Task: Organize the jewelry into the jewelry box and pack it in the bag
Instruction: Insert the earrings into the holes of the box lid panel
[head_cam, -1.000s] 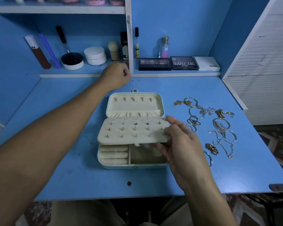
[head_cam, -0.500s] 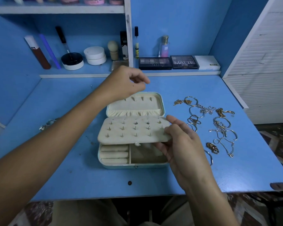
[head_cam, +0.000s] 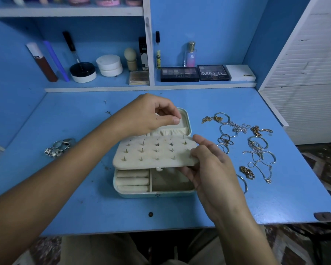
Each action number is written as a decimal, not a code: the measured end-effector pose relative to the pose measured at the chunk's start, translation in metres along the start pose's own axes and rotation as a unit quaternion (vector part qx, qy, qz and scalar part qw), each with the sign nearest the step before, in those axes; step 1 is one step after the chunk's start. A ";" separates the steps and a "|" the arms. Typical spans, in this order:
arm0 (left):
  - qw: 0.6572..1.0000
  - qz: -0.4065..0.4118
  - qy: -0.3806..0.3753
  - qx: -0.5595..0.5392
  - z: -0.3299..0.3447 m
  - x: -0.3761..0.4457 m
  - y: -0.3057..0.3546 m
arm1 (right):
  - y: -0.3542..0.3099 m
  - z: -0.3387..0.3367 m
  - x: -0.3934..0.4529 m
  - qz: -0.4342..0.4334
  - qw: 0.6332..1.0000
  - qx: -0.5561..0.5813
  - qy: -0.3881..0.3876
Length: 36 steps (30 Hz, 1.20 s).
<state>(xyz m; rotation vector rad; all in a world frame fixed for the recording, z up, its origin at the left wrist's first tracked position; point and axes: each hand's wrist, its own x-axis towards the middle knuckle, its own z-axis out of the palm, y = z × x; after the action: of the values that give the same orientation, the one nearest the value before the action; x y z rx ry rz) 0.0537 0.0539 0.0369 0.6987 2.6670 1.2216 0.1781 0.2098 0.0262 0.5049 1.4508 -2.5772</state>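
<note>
Cream velvet lines the jewelry box (head_cam: pixel 153 190), which lies open on the blue bench (head_cam: pixel 84 207) between the two hands. Left of it sits a small heap of silver rings (head_cam: pixel 58 147). The left hand (head_cam: pixel 143 115) hovers over the lid, its fingers (head_cam: pixel 175 120) pinched together, perhaps on a tiny earring, though I cannot tell. A slip could drop that piece into the folds. The earring panel (head_cam: pixel 155 153), dotted with studs, is held tilted by the right hand (head_cam: pixel 212 169), fingers curled under its edge; if tipped further, studs may slide out. Beyond those fingers, chains and bangles (head_cam: pixel 245 144) lie tangled, likely to snag.
</note>
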 end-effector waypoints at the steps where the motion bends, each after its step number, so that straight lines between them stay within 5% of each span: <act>1: 1.000 0.001 -0.004 0.000 0.001 0.000 0.000 | 0.000 0.000 0.000 0.000 1.000 0.000 -0.001; 36: 0.992 0.017 -0.103 0.068 0.008 -0.002 0.008 | 0.003 -0.001 0.003 0.005 1.000 -0.002 0.008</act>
<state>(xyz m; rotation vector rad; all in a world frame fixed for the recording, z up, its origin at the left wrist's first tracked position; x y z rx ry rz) 0.0605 0.0631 0.0378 0.8433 2.5928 0.9259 0.1767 0.2090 0.0226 0.5321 1.4549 -2.5667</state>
